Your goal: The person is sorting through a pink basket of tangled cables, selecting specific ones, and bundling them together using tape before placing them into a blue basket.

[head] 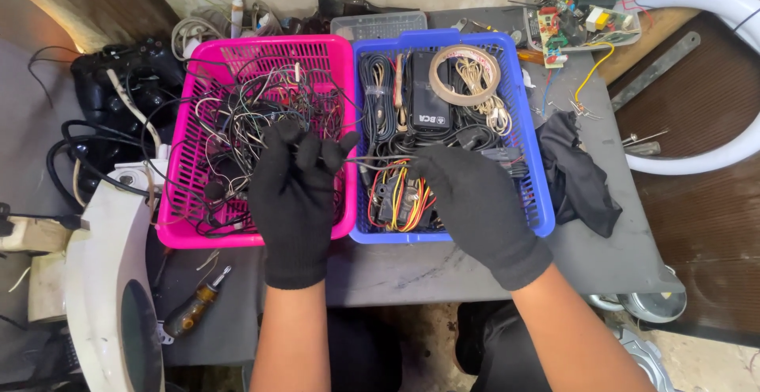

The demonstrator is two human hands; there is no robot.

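— On the grey table [617, 241], how many baskets?
— Two, side by side and touching along its far half: a pink basket [178, 202] on the left, a blue basket [542, 202] on the right. The pink one is full of thin tangled wires [245, 107]; the blue one carries coiled black cables, one black adapter block [428, 95], one roll of tape [467, 66] and a bundle of red and yellow leads [400, 194].

— What lies around them?
— One white curved housing [111, 281] overlaps the table's left edge, another white ring [712, 12] lies past the right edge. One black cloth [582, 174] lies just beside the blue basket, one clear tray of circuit boards [586, 12] at the far right corner, one brown-handled screwdriver [190, 313] near the front left corner.

— And the hands?
— Both wear black gloves and cover the baskets' near parts. The left hand [293, 194] hovers over the pink basket, fingers curled and pinching a thin dark wire [372, 159]. That wire runs across the baskets' shared rims to the right hand [475, 202], which is loosely closed over the blue basket; I can't tell whether it grips the wire.
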